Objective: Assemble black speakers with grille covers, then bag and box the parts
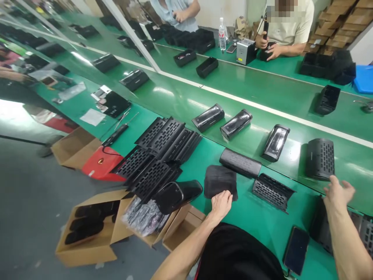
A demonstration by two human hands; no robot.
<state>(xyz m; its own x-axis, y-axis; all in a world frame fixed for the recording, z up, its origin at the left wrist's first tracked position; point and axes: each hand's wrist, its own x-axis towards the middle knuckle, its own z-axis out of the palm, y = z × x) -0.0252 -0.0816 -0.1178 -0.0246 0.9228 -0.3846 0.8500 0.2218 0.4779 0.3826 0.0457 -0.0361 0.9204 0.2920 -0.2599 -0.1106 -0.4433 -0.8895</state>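
My left hand (222, 204) is closed on the near edge of a thin black mesh piece (220, 179) lying on the green table. My right hand (338, 191) is held out over the belt edge with its fingers apart. Just beyond it stands a black perforated speaker-like housing (320, 158); whether a fingertip touches it I cannot tell. Between my hands lie a curved black perforated grille (273, 192) and a long rounded dark part (240, 162). Several more black grilles (154, 171) are piled to the left.
Glossy black housings (276, 142) sit along the green belt (262, 93). A phone (296, 250) lies near my right forearm. Cardboard boxes (87, 254) and a red stool (103, 165) stand at the left. Across the belt, a person's hands (269, 49) hold a tool and a black part.
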